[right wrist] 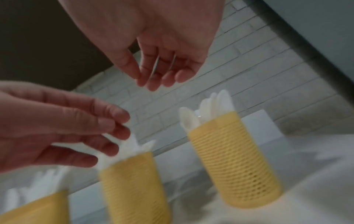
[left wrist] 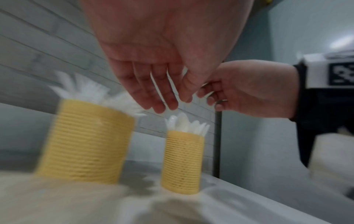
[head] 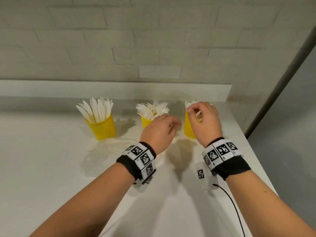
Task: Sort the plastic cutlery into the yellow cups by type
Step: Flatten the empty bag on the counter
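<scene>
Three yellow mesh cups stand in a row near the wall. The left cup holds white knives, the middle cup forks, the right cup spoons. My left hand hovers just in front of the fork cup; the left wrist view shows its fingers relaxed and holding nothing. Above the spoon cup hangs my right hand. Its fingers are loosely bent, with nothing between them in the right wrist view.
A crumpled clear plastic bag lies on the white table in front of the knife and fork cups. The table's right edge runs close beside the spoon cup. A black cable trails from my right wrist. A white ledge backs the cups.
</scene>
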Action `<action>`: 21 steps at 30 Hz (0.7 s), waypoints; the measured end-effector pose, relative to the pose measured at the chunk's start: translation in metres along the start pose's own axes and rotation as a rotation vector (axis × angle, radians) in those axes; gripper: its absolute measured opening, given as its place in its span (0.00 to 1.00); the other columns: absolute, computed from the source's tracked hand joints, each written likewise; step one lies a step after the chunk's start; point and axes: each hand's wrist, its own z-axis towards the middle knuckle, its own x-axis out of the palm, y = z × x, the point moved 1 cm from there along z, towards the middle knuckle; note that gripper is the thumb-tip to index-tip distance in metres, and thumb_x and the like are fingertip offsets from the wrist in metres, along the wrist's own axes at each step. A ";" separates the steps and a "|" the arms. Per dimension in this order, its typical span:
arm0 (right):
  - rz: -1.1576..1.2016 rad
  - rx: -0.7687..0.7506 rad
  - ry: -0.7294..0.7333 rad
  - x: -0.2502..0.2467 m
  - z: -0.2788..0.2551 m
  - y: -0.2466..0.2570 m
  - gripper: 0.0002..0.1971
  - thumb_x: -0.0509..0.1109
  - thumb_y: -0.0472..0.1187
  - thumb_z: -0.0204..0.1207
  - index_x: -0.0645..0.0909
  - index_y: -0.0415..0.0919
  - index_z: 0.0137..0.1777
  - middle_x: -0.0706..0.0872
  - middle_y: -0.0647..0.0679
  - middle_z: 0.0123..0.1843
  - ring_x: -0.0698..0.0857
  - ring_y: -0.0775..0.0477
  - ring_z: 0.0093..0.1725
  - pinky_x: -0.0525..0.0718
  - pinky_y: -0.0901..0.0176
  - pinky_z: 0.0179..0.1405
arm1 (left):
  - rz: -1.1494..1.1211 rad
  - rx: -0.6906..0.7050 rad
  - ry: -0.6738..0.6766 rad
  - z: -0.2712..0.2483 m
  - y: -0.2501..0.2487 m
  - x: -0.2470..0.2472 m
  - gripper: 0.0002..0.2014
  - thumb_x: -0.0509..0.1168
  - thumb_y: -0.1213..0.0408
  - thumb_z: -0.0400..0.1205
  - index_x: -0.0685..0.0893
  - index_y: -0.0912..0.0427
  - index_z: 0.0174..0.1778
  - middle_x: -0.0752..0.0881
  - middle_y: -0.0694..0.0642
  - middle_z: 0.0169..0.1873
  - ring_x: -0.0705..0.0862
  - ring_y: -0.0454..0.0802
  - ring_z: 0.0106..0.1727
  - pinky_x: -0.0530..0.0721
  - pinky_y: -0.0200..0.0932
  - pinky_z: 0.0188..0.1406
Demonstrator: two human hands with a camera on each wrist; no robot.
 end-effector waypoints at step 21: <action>-0.268 0.430 0.740 0.097 -0.122 0.061 0.03 0.68 0.43 0.78 0.78 0.45 0.46 0.76 0.39 0.67 0.80 0.38 0.61 0.78 0.56 0.57 | 0.404 -0.295 0.556 -0.112 0.131 -0.071 0.22 0.65 0.42 0.79 0.79 0.50 0.64 0.72 0.55 0.56 0.73 0.57 0.63 0.76 0.50 0.62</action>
